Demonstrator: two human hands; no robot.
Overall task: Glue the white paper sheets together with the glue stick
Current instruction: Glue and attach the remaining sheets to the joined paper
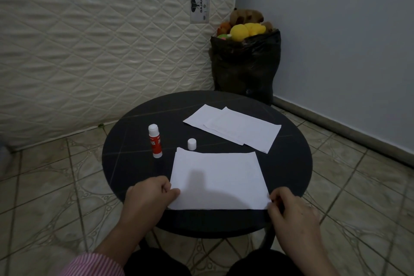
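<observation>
Left hand (149,195) has its fingers curled in, thumb pinching the near-left corner of the white rectangular paper stack (218,180), so it's closed on the sheet edge. Right hand (289,208) is doing the same at the near-right corner, fingertips bunched tight on the paper. Both wrists come in low from the near edge, forearms angled inward, and a pink striped sleeve (94,264) shows on the left arm. The stack lies flat on the near half of the round black table (125,163), and a second sheet edge peeks out at its far-left corner, so the layers sit slightly offset. Just past that corner stands a small white cap (192,143), and left of it the red and white glue stick (155,140) stands upright, uncapped I think. Two more overlapping white sheets (235,127) lie on the far right. Beyond the table, a black plastic bag of stuffed toys (245,63) sits in the corner.
</observation>
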